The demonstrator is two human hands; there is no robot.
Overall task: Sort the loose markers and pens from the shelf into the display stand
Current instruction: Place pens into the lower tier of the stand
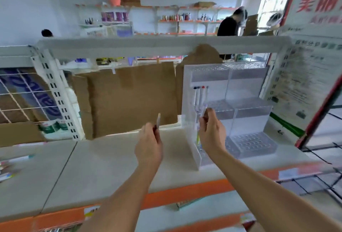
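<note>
A clear tiered display stand (246,113) with rows of holes sits on the right part of the white shelf (103,159). Several pens (200,93) stand upright in its left column. My right hand (211,131) holds a pen (204,110) against that column, tip upward. My left hand (149,146), raised over the shelf left of the stand, grips another pen (158,120) upright. Loose markers (11,165) lie blurred at the shelf's far left edge.
Brown cardboard (129,98) hangs behind the shelf. A poster board (303,76) leans at the right of the stand, with a black wire rack (318,181) below it. A person in black (228,26) stands among distant shelves. An orange strip (185,194) lines the shelf's front.
</note>
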